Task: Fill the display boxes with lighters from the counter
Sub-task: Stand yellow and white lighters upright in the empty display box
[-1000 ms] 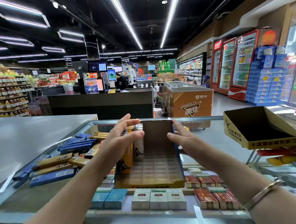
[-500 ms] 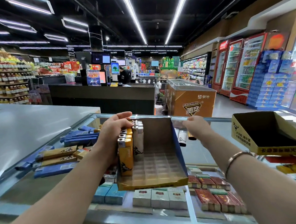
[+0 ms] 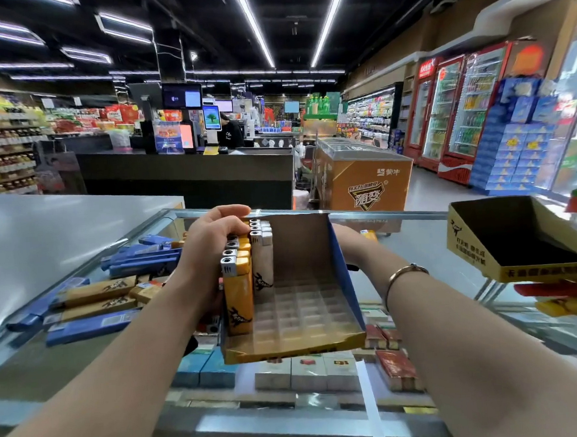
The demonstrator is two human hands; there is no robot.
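Observation:
A yellow display box point(image 3: 288, 351) with a blue right wall stands on the glass counter point(image 3: 420, 244). Two rows of upright lighters fill its left side, yellow ones point(image 3: 239, 289) and white ones point(image 3: 263, 253); the other slots are bare. My left hand point(image 3: 211, 246) clasps the box's left side, fingers curled over the back lighters. My right hand point(image 3: 349, 245) reaches behind the blue wall and is mostly hidden; a yellow lighter point(image 3: 369, 235) shows at its fingers. Loose blue lighters point(image 3: 141, 257) and tan lighters point(image 3: 95, 291) lie to the left.
A second, empty yellow display box point(image 3: 467, 244) stands at the right, with red lighters point(image 3: 555, 288) and yellow lighters point(image 3: 569, 306) below it. Cigarette packs point(image 3: 306, 372) lie under the glass. A grey countertop point(image 3: 44, 226) adjoins on the left.
My right hand left the box's right wall and went behind it, toward the far right. My left hand slid up over the back lighters. The box stayed in place.

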